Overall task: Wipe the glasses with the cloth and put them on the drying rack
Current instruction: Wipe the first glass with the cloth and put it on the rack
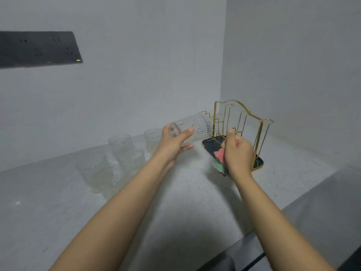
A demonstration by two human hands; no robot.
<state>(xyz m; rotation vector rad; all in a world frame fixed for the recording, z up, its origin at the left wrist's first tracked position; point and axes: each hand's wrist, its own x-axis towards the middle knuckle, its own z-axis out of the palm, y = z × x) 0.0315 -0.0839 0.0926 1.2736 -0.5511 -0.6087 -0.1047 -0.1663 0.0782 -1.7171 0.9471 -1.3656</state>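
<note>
My left hand (172, 141) grips a clear patterned glass (197, 128) by its base, holding it on its side in the air with the mouth pointing right toward the drying rack (242, 122). The rack is gold wire on a dark tray and carries no glasses. My right hand (237, 151) holds a bunched pink and green cloth (219, 159) in front of the rack's tray, a little apart from the glass. Several more clear glasses (119, 145) stand on the counter to the left.
The pale speckled counter (175, 212) runs into a corner of grey walls behind the rack. Its front edge falls away at the lower right. A dark socket panel (39, 48) is mounted on the left wall.
</note>
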